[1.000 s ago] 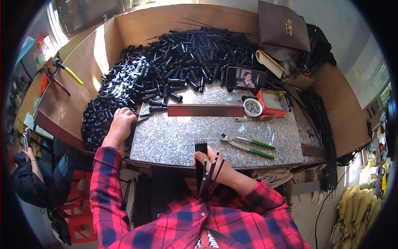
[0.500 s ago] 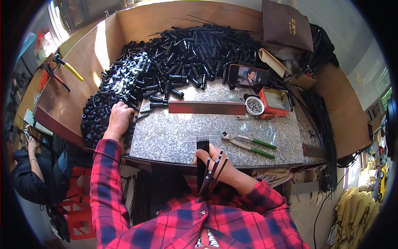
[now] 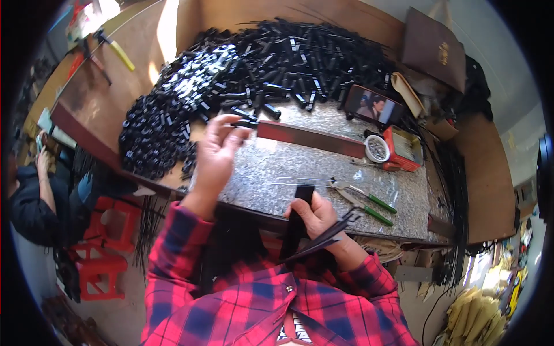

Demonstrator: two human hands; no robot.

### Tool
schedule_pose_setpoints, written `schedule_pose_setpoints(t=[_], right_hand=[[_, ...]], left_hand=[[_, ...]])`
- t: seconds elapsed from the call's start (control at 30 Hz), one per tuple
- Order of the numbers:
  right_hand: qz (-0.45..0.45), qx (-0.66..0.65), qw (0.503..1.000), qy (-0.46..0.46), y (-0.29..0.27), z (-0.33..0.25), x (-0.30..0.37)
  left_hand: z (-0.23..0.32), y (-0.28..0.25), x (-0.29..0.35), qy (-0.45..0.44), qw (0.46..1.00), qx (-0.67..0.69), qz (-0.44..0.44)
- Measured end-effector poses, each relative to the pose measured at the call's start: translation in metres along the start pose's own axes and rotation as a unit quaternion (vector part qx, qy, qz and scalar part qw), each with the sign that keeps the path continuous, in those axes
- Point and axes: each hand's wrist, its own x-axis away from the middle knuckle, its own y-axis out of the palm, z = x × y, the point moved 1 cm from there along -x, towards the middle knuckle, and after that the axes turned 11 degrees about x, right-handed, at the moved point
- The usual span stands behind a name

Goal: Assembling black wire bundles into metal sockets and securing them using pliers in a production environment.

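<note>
In my right hand (image 3: 320, 216) is a stack of flat black strips (image 3: 295, 228), gripped with the thumb on its face. Some thinner strips (image 3: 340, 228) fan out below the same hand. My left hand (image 3: 216, 155) is raised over the left part of the speckled slab (image 3: 248, 181), thumb and fingers apart. Its fingertips are at the near end of a black tube (image 3: 248, 123), and whether they touch it I cannot tell. That tube lies against the left end of a dark red bar (image 3: 311, 139). Green-handled pliers (image 3: 363, 202) lie to the right of the strips.
Black tubes (image 3: 311, 63) and small black parts (image 3: 153, 135) heap up at the back and left. Toward the right stand a phone (image 3: 372, 106), a white cup of small metal pieces (image 3: 377, 148) and a red box (image 3: 404, 150). Wooden side walls (image 3: 490, 179) enclose the bench. Another person (image 3: 34, 190) is far left.
My left hand has left the heap of small parts and moved right to the bar's end. The strips in my right hand now show their broad face. The view has turned slightly.
</note>
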Motion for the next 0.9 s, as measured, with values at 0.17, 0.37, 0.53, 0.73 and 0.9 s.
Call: schedule_pose_setpoints(t=[0.17,0.37,0.53,0.73,0.9], right_hand=[[-0.013,-0.040,0.999,0.005,0.002,-0.001,0.003],[-0.030,-0.006,0.999,-0.012,0.004,0.001,0.002],[-0.028,-0.021,0.999,-0.010,0.007,-0.002,0.003],[-0.037,-0.048,0.998,-0.003,0.005,-0.003,0.004],[-0.031,-0.008,0.999,-0.006,0.003,0.001,0.002]], left_hand=[[-0.012,0.034,0.029,-0.096,0.983,0.158,0.007],[-0.016,0.047,0.038,-0.111,0.982,0.152,0.003],[-0.016,0.056,0.041,-0.100,0.984,0.145,-0.017],[-0.003,0.041,0.043,-0.175,0.953,0.242,-0.044],[-0.003,0.026,0.054,-0.237,0.924,0.292,-0.065]])
